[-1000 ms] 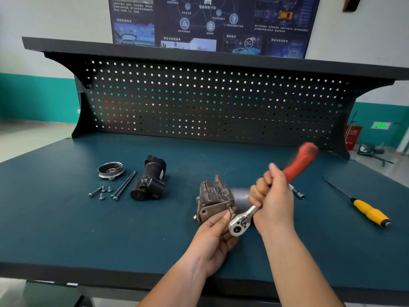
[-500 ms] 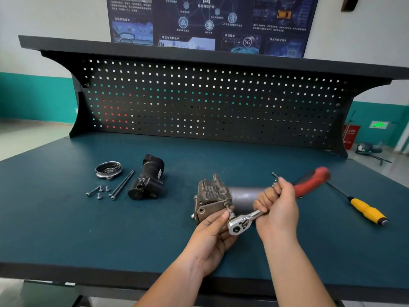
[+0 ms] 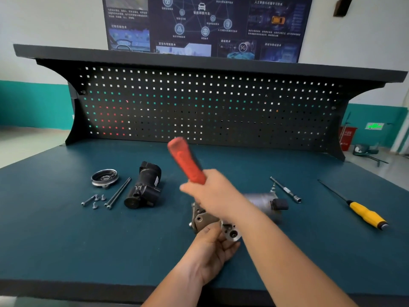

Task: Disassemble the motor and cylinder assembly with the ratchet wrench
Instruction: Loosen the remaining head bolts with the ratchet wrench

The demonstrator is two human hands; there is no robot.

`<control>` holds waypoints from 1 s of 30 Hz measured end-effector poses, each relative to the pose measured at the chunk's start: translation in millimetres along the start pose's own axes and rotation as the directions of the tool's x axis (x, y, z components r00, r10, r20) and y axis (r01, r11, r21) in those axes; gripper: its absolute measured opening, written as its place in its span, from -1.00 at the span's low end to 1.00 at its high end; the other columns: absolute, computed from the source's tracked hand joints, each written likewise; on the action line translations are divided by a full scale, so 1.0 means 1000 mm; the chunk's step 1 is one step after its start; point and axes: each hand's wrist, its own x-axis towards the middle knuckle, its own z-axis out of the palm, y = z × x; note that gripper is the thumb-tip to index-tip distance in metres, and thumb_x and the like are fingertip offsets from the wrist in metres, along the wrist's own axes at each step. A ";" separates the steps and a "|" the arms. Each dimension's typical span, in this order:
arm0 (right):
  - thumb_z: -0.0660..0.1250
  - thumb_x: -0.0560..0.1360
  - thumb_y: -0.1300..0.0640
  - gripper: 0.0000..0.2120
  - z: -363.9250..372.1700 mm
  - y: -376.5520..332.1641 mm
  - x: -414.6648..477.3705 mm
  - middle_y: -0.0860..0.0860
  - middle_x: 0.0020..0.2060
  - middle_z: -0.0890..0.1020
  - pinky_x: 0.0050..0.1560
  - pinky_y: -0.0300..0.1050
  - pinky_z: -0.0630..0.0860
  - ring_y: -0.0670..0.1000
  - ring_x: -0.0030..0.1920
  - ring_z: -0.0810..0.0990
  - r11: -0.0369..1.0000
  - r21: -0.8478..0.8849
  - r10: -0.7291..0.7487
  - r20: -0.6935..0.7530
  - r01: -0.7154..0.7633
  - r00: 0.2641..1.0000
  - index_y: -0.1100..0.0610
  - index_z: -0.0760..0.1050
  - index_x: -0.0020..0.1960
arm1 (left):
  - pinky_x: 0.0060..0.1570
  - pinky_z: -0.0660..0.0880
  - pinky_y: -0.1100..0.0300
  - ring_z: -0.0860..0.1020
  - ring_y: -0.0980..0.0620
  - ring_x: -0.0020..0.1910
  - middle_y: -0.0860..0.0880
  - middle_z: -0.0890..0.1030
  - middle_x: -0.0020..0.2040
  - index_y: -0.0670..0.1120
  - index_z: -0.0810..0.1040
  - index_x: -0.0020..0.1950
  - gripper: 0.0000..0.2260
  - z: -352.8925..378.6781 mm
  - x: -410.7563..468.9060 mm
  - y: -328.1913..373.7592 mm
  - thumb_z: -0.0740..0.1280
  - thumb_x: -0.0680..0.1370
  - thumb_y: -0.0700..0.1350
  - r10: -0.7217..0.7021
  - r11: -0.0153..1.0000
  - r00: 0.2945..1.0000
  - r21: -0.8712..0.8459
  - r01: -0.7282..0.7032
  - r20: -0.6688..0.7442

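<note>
Gripping the ratchet wrench (image 3: 187, 163) by its red handle, the right hand (image 3: 213, 192) levers at the motor and cylinder assembly (image 3: 200, 218) lying mid-surface (image 3: 66, 240). The left hand (image 3: 210, 253) pinches the wrench head in its fingers (image 3: 229, 245); keeping that head square should prevent slipping.

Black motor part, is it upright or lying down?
Lying down: the black motor part rests on its side on the bench.

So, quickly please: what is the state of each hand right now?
Left hand: closed, fingers curled round the head of the ratchet wrench at the motor and cylinder assembly.
Right hand: closed, gripping the wrench's red handle.
</note>
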 end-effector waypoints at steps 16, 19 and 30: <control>0.21 0.55 0.22 -0.65 -0.025 0.025 -0.028 -0.13 -0.63 0.20 -0.65 -0.34 0.07 -0.16 -0.65 0.12 0.581 0.779 0.203 -0.418 0.235 0.885 0.05 0.19 -0.36 | -0.40 0.55 0.28 0.63 0.09 -0.38 -0.06 0.68 -0.30 -0.10 0.70 -0.36 -0.86 0.003 -0.003 0.003 0.37 0.33 -0.12 0.019 0.997 1.000 -0.073 -0.020 -0.010; 0.12 0.56 0.16 -0.64 -0.034 0.046 -0.041 -0.13 -0.63 0.13 -0.67 -0.33 0.06 -0.15 -0.66 0.08 0.360 0.853 0.415 -0.509 0.378 0.754 0.03 0.11 -0.37 | -0.40 0.55 0.30 0.63 0.08 -0.41 -0.09 0.68 -0.31 -0.12 0.69 -0.39 -0.84 0.005 -0.004 0.003 0.37 0.32 -0.10 0.017 0.999 1.000 -0.034 -0.018 -0.024; 0.09 0.54 0.11 -0.67 -0.019 0.070 -0.054 -0.11 -0.57 0.11 -0.65 -0.27 0.07 -0.11 -0.61 0.07 0.193 0.830 0.605 -0.521 0.524 0.602 0.02 0.10 -0.37 | -0.39 0.55 0.27 0.64 0.02 -0.37 -0.14 0.67 -0.28 -0.17 0.69 -0.33 -0.84 0.000 -0.002 -0.001 0.39 0.31 -0.09 0.030 0.999 1.000 -0.039 -0.030 -0.008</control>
